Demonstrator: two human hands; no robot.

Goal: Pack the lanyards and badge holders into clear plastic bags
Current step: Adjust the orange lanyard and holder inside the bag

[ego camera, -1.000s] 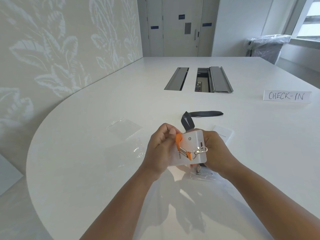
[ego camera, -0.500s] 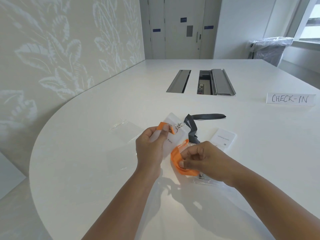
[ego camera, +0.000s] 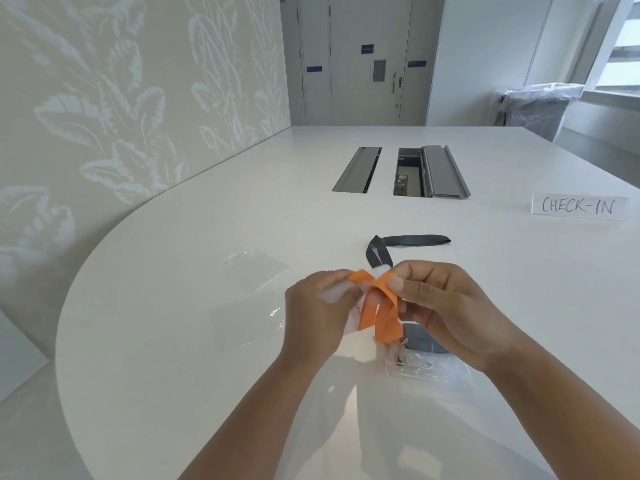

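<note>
As the smooth white round-edged table (ego camera: 166,341) fills the frame, your left hand (ego camera: 317,315) and right hand (ego camera: 450,306) meet at centre, fingers of both curled, pinching the orange lanyard (ego camera: 382,315), a flat ribbon folded in loops against the frosted badge holder (ego camera: 332,295). A glossy clear bag (ego camera: 436,370) lies crinkled at lower right, and a grey lanyard (ego camera: 415,240) curls just above. Half a second ago your hands were apart; now they've closed together.

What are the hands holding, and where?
The orange lanyard: right hand pinches a fold of its strap; left hand grips the other end with the badge holder.
</note>
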